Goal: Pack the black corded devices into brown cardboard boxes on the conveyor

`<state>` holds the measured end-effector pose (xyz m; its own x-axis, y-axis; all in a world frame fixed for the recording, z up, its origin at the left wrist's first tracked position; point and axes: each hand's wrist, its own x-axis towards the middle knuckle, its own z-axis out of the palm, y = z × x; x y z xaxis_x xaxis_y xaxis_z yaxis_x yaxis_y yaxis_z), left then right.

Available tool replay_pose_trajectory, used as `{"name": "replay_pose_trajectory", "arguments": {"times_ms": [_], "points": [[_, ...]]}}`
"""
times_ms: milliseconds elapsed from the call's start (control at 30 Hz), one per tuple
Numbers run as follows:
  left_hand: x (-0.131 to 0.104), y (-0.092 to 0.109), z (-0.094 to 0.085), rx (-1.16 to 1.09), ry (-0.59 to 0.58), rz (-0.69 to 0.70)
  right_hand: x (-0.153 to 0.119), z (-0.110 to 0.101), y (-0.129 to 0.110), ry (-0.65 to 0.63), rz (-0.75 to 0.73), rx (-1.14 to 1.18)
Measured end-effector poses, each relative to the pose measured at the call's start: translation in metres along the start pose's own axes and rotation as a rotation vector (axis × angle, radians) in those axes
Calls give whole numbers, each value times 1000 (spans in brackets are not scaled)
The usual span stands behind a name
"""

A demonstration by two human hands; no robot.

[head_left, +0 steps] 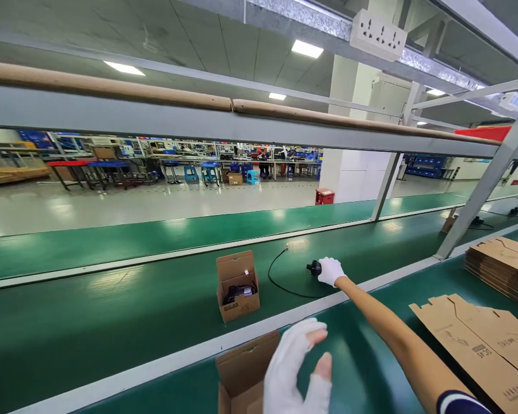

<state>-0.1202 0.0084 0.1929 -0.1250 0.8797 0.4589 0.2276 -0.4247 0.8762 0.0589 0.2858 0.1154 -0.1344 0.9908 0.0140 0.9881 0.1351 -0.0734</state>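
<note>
My right hand [330,271], in a white glove, reaches out over the green conveyor belt [112,310] and is closed on a small black device [313,268] with a thin black cable [280,282] curling to the left. My left hand [296,368], also gloved with bare fingertips, hovers open just right of an open cardboard box [242,374] at the near edge. Another open cardboard box [237,286] with a black item inside stands on the belt, left of the cable.
Flat unfolded cartons [483,339] lie on the near green bench at right, with a taller stack [501,267] behind them. A slanted grey frame post [483,184] rises at right. Far workbenches and blue stools [207,172] stand across the shiny floor.
</note>
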Motion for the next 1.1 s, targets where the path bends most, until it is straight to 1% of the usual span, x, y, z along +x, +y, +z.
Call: {"name": "replay_pose_trajectory", "arguments": {"times_ms": [67, 133, 200, 233, 267, 300, 367, 400, 433, 467, 500, 533, 567, 633, 667, 700, 733, 767, 800, 833, 867, 933, 967, 1033, 1067, 1100], "points": [[4, -7, 17, 59, -34, -94, -24, -6, -5, 60, -12, 88], [7, -14, 31, 148, -34, -225, -56, -16, -10, 133, -36, 174], [10, -19, 43, 188, -33, -345, -95, -35, -14, 215, -82, 242], [10, -20, 48, 160, -41, -385, -116, -46, -16, 258, -133, 290], [10, -20, 53, 87, -55, -405, -137, -59, -18, 295, -208, 350], [9, -18, 58, -30, -73, -404, -157, -72, -20, 335, -315, 443], [4, -14, 67, -321, -78, -380, -194, -96, -24, 340, -523, 574], [0, -11, 71, -458, -60, -376, -209, -105, -25, 330, -588, 623], [-4, -9, 75, -574, -25, -381, -222, -110, -26, 315, -615, 661], [-9, -6, 79, -666, 25, -396, -232, -113, -27, 297, -608, 719], [-14, -5, 82, -740, 82, -422, -239, -112, -27, 259, -584, 801], [-18, -3, 83, -806, 146, -450, -244, -109, -26, 187, -560, 909], [-21, -2, 84, -875, 203, -466, -247, -104, -24, 73, -549, 1023], [-22, 2, 80, -995, 264, -464, -250, -93, -19, -257, -548, 1202], [-21, 4, 76, -1032, 281, -437, -251, -90, -16, -430, -547, 1239], [-19, 5, 71, -1047, 299, -402, -253, -88, -11, -570, -542, 1236], [-16, 6, 66, -1033, 326, -372, -255, -89, -6, -662, -524, 1211], [-12, 6, 60, -992, 354, -357, -257, -93, -1, -707, -494, 1182], [-9, 5, 55, -928, 372, -356, -261, -99, 4, -713, -460, 1158], [-5, 2, 51, -863, 360, -358, -265, -107, 9, -680, -425, 1143], [-2, -1, 47, -807, 309, -353, -269, -116, 13, -615, -394, 1136], [2, -10, 44, -737, 147, -307, -276, -138, 19, -425, -388, 1126], [3, -13, 43, -724, 59, -280, -278, -148, 19, -297, -420, 1113], [4, -18, 45, -695, -114, -256, -278, -166, 17, 10, -511, 1067], [5, -18, 46, -670, -210, -251, -275, -174, 15, 159, -545, 1034], [5, -17, 47, -640, -311, -245, -271, -179, 12, 274, -558, 1000]]}}
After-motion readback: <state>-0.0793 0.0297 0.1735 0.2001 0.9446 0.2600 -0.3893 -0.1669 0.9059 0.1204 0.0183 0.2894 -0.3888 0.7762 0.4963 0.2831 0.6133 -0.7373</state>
